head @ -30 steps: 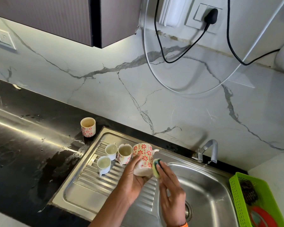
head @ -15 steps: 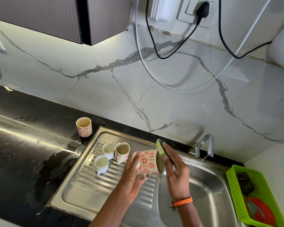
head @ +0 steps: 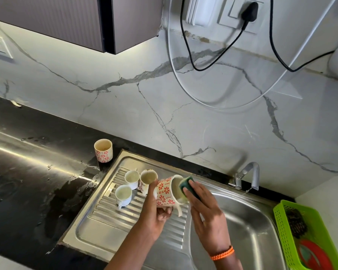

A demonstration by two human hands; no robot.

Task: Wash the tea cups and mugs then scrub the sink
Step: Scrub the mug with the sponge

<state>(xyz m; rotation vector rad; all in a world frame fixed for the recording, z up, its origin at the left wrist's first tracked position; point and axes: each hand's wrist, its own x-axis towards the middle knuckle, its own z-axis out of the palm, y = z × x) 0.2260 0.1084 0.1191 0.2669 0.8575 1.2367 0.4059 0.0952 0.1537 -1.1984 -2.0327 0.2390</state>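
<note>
A black polished counter fills the left, glossy and streaked with water. On it, near the sink's back left corner, stands a straight-sided ceramic cup with red flower print and a brown-stained inside.

Next comes the steel drainboard, brushed and ribbed with parallel grooves. Three small cups stand upright on its ribs: a plain white one at the front with its handle towards the camera, another white one behind it, and a flower-printed one just beside that, all with cloudy residue inside.

The left hand curls its fingers and thumb round a white mug with red flowers, tipped on its side, mouth to the right, handle hanging below, above the drainboard's right edge. The right hand, an orange braided band at the wrist, grips a green scouring sponge under its fingers and presses it against the mug's rim, where white suds cling.

The rounded steel basin lies under the right hand, with a bent metal tap behind it. Farthest right is a lime perforated plastic basket holding a dark wiry scrubber and a red round thing.
</note>
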